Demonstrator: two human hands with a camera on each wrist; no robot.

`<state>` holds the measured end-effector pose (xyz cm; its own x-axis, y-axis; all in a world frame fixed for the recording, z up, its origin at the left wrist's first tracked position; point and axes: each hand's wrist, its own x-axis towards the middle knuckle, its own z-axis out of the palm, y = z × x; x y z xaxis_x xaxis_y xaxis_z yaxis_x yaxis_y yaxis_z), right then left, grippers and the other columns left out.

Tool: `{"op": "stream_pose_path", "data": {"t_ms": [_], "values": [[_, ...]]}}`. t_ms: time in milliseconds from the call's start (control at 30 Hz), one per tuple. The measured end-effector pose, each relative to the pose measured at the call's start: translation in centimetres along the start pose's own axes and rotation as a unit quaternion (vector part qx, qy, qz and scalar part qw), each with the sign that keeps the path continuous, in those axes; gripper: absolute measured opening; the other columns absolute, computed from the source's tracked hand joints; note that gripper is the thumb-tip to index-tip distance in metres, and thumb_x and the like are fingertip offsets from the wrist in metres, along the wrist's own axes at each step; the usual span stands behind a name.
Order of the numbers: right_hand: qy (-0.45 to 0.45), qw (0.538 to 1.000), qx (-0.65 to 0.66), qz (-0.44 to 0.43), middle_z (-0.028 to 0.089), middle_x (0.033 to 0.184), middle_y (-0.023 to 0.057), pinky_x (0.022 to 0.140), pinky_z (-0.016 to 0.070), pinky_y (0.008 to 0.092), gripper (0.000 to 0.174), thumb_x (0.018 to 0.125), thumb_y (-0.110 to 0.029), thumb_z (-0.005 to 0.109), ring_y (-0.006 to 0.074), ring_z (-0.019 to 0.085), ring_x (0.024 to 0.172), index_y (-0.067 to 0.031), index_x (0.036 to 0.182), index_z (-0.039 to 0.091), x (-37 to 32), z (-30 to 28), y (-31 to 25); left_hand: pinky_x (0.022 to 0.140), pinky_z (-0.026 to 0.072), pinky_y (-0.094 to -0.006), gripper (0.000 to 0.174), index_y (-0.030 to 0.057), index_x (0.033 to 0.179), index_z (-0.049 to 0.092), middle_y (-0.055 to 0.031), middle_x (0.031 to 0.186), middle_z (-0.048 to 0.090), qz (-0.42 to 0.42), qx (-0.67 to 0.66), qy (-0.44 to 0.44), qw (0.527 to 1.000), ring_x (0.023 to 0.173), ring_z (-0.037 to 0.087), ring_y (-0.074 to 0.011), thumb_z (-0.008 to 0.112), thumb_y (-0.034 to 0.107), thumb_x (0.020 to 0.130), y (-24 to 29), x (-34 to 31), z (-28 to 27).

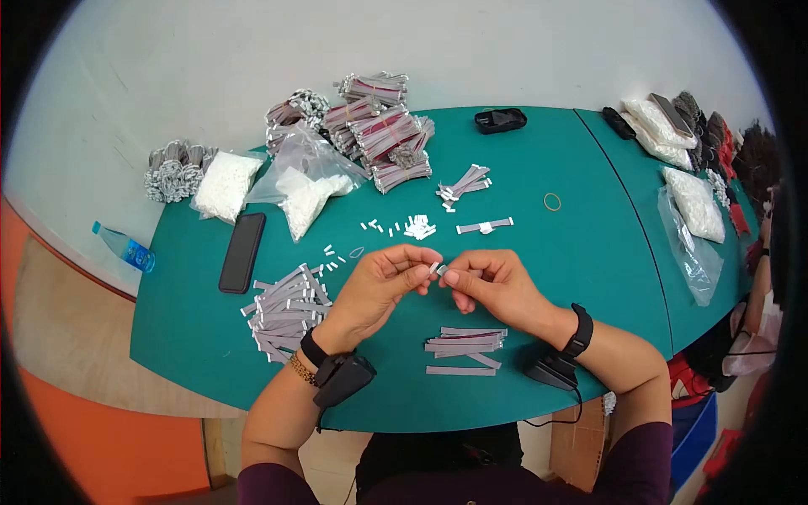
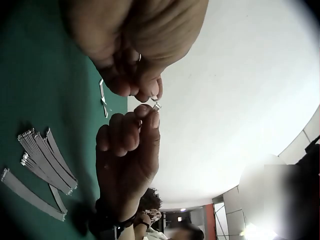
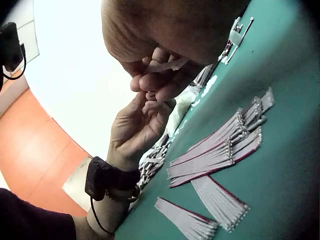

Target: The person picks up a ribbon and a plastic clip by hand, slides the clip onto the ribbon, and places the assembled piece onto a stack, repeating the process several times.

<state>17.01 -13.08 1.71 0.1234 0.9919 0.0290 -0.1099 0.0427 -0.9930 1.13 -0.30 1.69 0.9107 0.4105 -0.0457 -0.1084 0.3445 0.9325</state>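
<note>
Both hands meet over the middle of the table, fingertips almost together. My left hand (image 1: 379, 286) pinches a small white connector piece (image 1: 434, 268) between thumb and forefinger. With thumb and forefinger my right hand (image 1: 501, 286) pinches the end of a short grey ribbon cable (image 3: 162, 66), whose strip runs back under the palm in the right wrist view. A bright cable tip (image 2: 157, 106) pokes out of the right fingertips in the left wrist view. Below the right hand lies a small stack of grey ribbon cables (image 1: 465, 341). Beside the left forearm is a larger loose pile of cables (image 1: 286, 311).
Small white connectors (image 1: 418, 227) lie scattered beyond the hands, near a single cable (image 1: 485, 226) and a small cable bunch (image 1: 465, 187). Bags of white pieces (image 1: 225, 183), bundled cables (image 1: 383, 130), a phone (image 1: 242, 252), a black case (image 1: 500, 120) and a rubber band (image 1: 552, 202) stand around.
</note>
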Motion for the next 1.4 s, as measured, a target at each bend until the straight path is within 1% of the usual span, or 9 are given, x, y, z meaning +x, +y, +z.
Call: {"op": "stream_pose_path", "data": {"t_ms": [67, 167, 367, 600, 867, 1100, 1400], "values": [[-0.001, 1.000, 0.006, 0.004, 0.058, 0.062, 0.0020, 0.051, 0.0433, 0.0201, 0.018, 0.090, -0.017, 0.058, 0.0063, 0.053, 0.055, -0.0001, 0.085, 0.062, -0.01, 0.08, -0.16, 0.072, 0.0440, -0.0216, 0.021, -0.0004, 0.106, 0.060, -0.0030, 0.093, 0.062, 0.003, -0.011, 0.005, 1.000, 0.080, 0.054, -0.0095, 0.061, 0.009, 0.087, 0.05, -0.01, 0.27], [-0.007, 1.000, 0.002, 0.001, 0.059, 0.063, 0.0003, 0.051, 0.0416, 0.0191, 0.019, 0.091, -0.018, 0.057, 0.0043, 0.051, 0.056, -0.0014, 0.086, 0.063, -0.08, 0.26, -0.01, 0.073, 0.0431, -0.0215, 0.020, 0.0002, 0.105, 0.060, -0.0030, 0.094, 0.062, 0.007, -0.017, 0.012, 1.000, 0.080, 0.053, -0.0095, 0.061, 0.008, 0.087, 0.09, -0.09, 0.36], [0.002, 1.000, 0.010, -0.002, 0.060, 0.066, 0.0005, 0.052, 0.0427, 0.0187, 0.019, 0.091, -0.019, 0.057, 0.0043, 0.053, 0.057, -0.0014, 0.086, 0.063, -0.40, 0.63, -0.40, 0.073, 0.0423, -0.0224, 0.019, 0.0011, 0.105, 0.061, -0.0024, 0.095, 0.062, 0.013, -0.032, 0.008, 0.999, 0.081, 0.052, -0.0093, 0.061, 0.008, 0.087, -0.06, -0.30, 0.52], [0.003, 1.000, 0.017, -0.016, 0.060, 0.066, 0.0004, 0.052, 0.0429, 0.0189, 0.019, 0.091, -0.019, 0.057, 0.0043, 0.053, 0.058, -0.0018, 0.086, 0.062, -0.49, 0.68, -0.39, 0.074, 0.0419, -0.0230, 0.019, 0.0014, 0.105, 0.061, -0.0023, 0.095, 0.061, 0.017, -0.042, -0.010, 0.999, 0.082, 0.052, -0.0097, 0.061, 0.009, 0.087, -0.13, -0.34, 0.77], [0.005, 1.000, 0.023, -0.017, 0.059, 0.064, 0.0004, 0.051, 0.0411, 0.0183, 0.019, 0.091, -0.019, 0.057, 0.0043, 0.052, 0.057, -0.0015, 0.086, 0.063, -0.54, 0.73, -0.40, 0.074, 0.0417, -0.0231, 0.019, 0.0019, 0.105, 0.061, -0.0027, 0.093, 0.061, 0.010, -0.048, -0.015, 0.999, 0.082, 0.052, -0.0099, 0.061, 0.011, 0.087, -0.09, -0.43, 0.90], [0.010, 1.000, 0.013, -0.023, 0.059, 0.064, 0.0000, 0.052, 0.0416, 0.0185, 0.019, 0.092, -0.018, 0.056, 0.0041, 0.052, 0.057, -0.0013, 0.085, 0.062, -0.59, 0.82, -0.43, 0.073, 0.0413, -0.0235, 0.020, 0.0025, 0.104, 0.061, -0.0029, 0.092, 0.062, 0.009, -0.057, -0.017, 0.998, 0.080, 0.051, -0.0103, 0.062, 0.012, 0.087, -0.17, -0.49, 1.00], [0.016, 0.999, 0.007, -0.030, 0.059, 0.065, 0.0000, 0.052, 0.0416, 0.0181, 0.019, 0.092, -0.019, 0.056, 0.0037, 0.052, 0.057, -0.0013, 0.085, 0.062, -0.65, 0.84, -0.29, 0.073, 0.0406, -0.0240, 0.020, 0.0040, 0.104, 0.060, -0.0028, 0.095, 0.061, 0.008, -0.075, -0.023, 0.997, 0.081, 0.051, -0.0107, 0.062, 0.014, 0.087, -0.56, -0.50, 1.01]]}}
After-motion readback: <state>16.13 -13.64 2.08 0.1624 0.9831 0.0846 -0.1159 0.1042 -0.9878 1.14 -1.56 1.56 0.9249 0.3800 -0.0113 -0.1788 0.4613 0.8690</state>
